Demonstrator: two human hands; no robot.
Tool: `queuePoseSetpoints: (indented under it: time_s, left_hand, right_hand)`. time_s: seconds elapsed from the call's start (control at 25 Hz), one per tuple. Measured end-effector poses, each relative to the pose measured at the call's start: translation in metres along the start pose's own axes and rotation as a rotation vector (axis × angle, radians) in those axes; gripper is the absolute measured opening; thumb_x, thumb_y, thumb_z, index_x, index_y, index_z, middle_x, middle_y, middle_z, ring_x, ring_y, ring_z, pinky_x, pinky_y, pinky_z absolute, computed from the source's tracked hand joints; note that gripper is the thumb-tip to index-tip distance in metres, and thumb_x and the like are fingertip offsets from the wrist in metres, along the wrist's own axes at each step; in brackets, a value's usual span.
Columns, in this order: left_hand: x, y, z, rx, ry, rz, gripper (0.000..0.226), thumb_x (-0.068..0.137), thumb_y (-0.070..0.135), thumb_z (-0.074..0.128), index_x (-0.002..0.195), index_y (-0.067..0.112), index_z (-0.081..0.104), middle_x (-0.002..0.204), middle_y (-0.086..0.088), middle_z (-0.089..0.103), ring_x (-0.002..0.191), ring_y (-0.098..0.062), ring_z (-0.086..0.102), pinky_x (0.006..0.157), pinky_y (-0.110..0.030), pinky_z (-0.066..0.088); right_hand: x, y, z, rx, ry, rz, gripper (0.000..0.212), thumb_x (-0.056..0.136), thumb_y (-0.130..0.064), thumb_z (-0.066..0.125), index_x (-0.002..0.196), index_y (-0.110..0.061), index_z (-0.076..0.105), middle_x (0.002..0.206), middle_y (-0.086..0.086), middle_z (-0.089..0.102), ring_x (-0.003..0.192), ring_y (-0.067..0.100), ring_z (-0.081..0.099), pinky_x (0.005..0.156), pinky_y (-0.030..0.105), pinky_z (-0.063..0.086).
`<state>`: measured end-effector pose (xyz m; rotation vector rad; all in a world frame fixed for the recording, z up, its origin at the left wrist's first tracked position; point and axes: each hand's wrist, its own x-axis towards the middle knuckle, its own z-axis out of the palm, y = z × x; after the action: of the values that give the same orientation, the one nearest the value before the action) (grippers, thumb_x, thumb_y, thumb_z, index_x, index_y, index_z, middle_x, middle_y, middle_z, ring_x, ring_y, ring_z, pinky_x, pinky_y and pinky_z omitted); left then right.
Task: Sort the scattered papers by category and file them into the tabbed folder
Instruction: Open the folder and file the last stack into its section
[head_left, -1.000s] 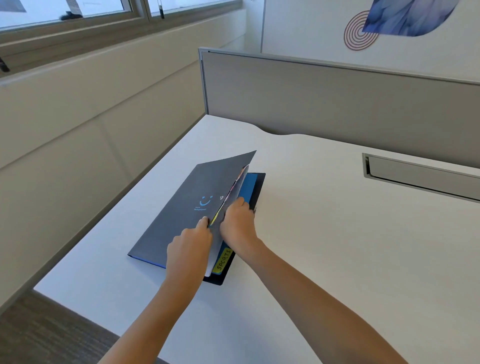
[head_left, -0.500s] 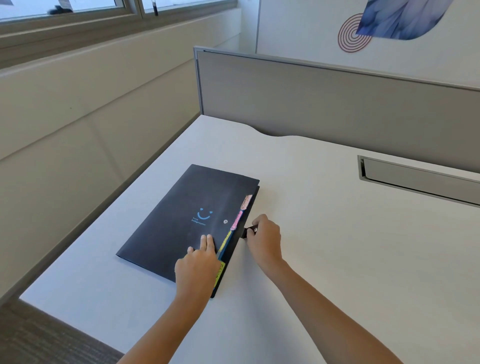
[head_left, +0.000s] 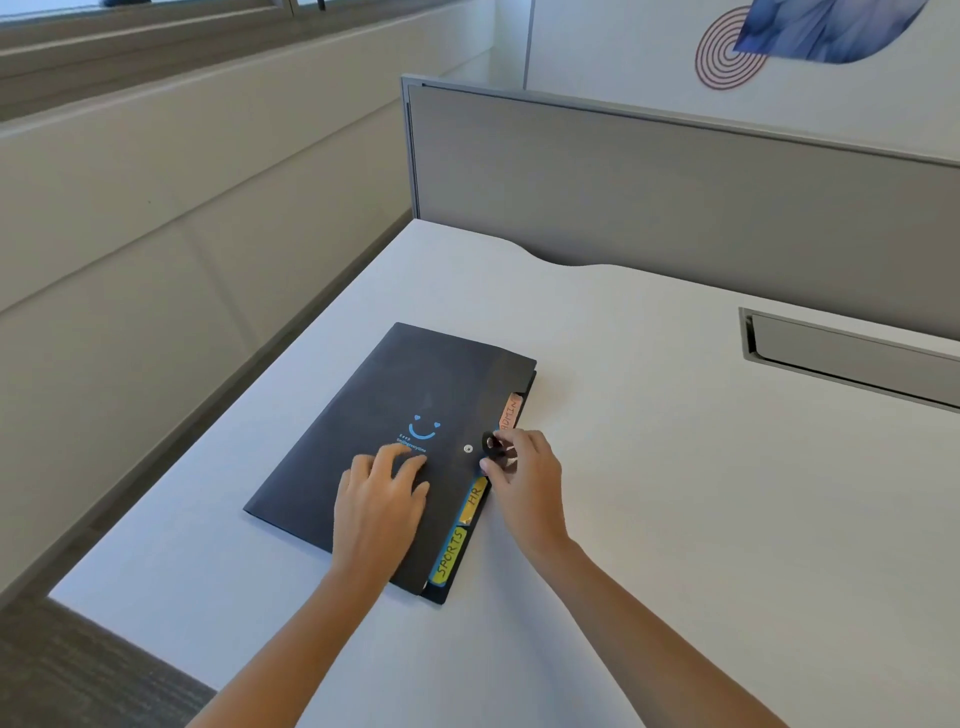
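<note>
Far left of both hands we see a beige wall panel (head_left: 156, 234) and, lower down, grey carpet (head_left: 78, 670) past the desk corner. The white desk (head_left: 675, 493) carries everything else.

The dark tabbed folder (head_left: 374, 395) lies flat and closed, cover up. It sits under the left hand and reaches away from it. A blue smiley print (head_left: 423, 428) sits just beyond the fingertips.

The left hand (head_left: 382, 506) rests palm down on the near half of the cover, fingers spread and straight. It presses and grips nothing. Just right of those fingers we note a small silver snap stud (head_left: 468, 448) on the cover, uncovered.

Between the stud and the right hand, a black closure strap (head_left: 492, 446) stands up off the folder's edge, its end not on the stud. The right hand (head_left: 530, 483) sits at the folder's right edge, thumb and fingers pinching that strap. The hands are apart, with the stud between them.

Along that right edge we read three index tabs:
- a yellow SPORTS tab (head_left: 449, 556) nearest the wrists
- an orange HR tab (head_left: 474, 499) beside the right thumb
- a pink ADMIN tab (head_left: 510, 413) just beyond the right fingers

Beyond both hands a grey partition (head_left: 675, 197) stands along the desk's far edge. Well right of the right hand, a grey cable hatch (head_left: 852, 358) is set into the desktop. Above it on the wall is a blue-and-red print (head_left: 779, 36).
</note>
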<state>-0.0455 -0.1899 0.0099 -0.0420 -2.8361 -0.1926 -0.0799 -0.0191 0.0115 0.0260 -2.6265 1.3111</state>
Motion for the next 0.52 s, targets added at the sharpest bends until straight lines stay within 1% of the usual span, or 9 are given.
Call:
queuePoseSetpoints:
  time_s: [0.04,0.08,0.16,0.2,0.24,0.32,0.36,0.44,0.52]
  left_hand:
    - [0.001,-0.004,0.004,0.022,-0.025,-0.002,0.037,0.084,0.039,0.063,0.115,0.020,0.067,0.121,-0.006,0.063,0.095,-0.027,0.061,0.070,-0.037,0.053]
    - [0.000,-0.006,0.009,0.040,-0.061,-0.015,0.045,0.086,0.046,0.055,0.123,0.021,0.062,0.130,-0.008,0.058,0.106,-0.030,0.058,0.079,-0.041,0.053]
    - [-0.005,-0.008,0.015,0.059,-0.147,-0.044,0.059,0.090,0.056,0.034,0.136,0.023,0.050,0.144,-0.010,0.047,0.123,-0.035,0.051,0.096,-0.047,0.045]
    - [-0.006,-0.009,0.017,0.061,-0.172,-0.049,0.064,0.091,0.059,0.025,0.141,0.024,0.044,0.148,-0.009,0.042,0.129,-0.036,0.046,0.102,-0.049,0.039]
    - [-0.007,-0.010,0.019,0.062,-0.186,-0.042,0.067,0.092,0.061,0.017,0.144,0.024,0.039,0.150,-0.008,0.038,0.134,-0.035,0.041,0.107,-0.049,0.034]
    - [-0.006,-0.011,0.023,0.055,-0.218,-0.029,0.070,0.092,0.062,0.011,0.147,0.025,0.031,0.154,-0.005,0.031,0.140,-0.032,0.032,0.113,-0.049,0.026]
    - [-0.006,-0.011,0.025,0.054,-0.223,-0.030,0.070,0.092,0.062,0.011,0.148,0.025,0.030,0.154,-0.005,0.029,0.141,-0.031,0.029,0.114,-0.050,0.024]
    - [-0.006,-0.011,0.028,0.052,-0.216,-0.032,0.069,0.092,0.062,0.013,0.148,0.025,0.031,0.154,-0.005,0.030,0.141,-0.031,0.029,0.114,-0.050,0.023]
    - [-0.007,-0.012,0.029,0.052,-0.216,-0.032,0.068,0.092,0.061,0.015,0.147,0.025,0.033,0.154,-0.006,0.031,0.141,-0.031,0.030,0.114,-0.050,0.022]
  right_hand:
    - [0.000,0.001,0.002,-0.053,-0.017,-0.042,0.033,0.087,-0.015,0.066,0.119,-0.014,0.060,0.113,0.002,0.058,0.104,0.015,0.056,0.086,0.015,0.048]
    - [0.000,0.003,0.004,-0.111,-0.032,-0.080,0.034,0.089,-0.015,0.063,0.123,-0.013,0.059,0.117,0.002,0.059,0.109,0.016,0.054,0.090,0.015,0.044]
    - [-0.001,0.003,0.007,-0.200,-0.029,-0.144,0.037,0.089,-0.012,0.062,0.127,-0.010,0.060,0.124,0.003,0.060,0.116,0.017,0.053,0.094,0.016,0.039]
    - [0.000,0.003,0.008,-0.245,-0.016,-0.190,0.037,0.087,-0.009,0.065,0.124,-0.008,0.062,0.122,0.004,0.063,0.115,0.018,0.057,0.093,0.018,0.042]
    - [0.000,0.005,0.010,-0.305,0.006,-0.256,0.036,0.082,-0.007,0.071,0.118,-0.007,0.067,0.116,0.005,0.068,0.109,0.018,0.063,0.088,0.020,0.048]
    - [0.000,0.009,0.013,-0.453,0.043,-0.384,0.037,0.069,-0.009,0.083,0.104,-0.008,0.074,0.100,0.004,0.074,0.091,0.017,0.071,0.074,0.021,0.056]
    - [0.000,0.010,0.013,-0.502,0.024,-0.416,0.040,0.064,-0.011,0.086,0.102,-0.009,0.075,0.097,0.004,0.075,0.088,0.016,0.072,0.071,0.022,0.057]
    - [-0.002,0.011,0.016,-0.568,-0.042,-0.426,0.047,0.059,-0.014,0.088,0.103,-0.009,0.074,0.100,0.006,0.075,0.090,0.017,0.072,0.073,0.024,0.058]
    - [-0.005,0.010,0.019,-0.634,-0.099,-0.409,0.050,0.060,-0.016,0.087,0.107,-0.008,0.072,0.104,0.007,0.074,0.095,0.019,0.071,0.077,0.026,0.057]
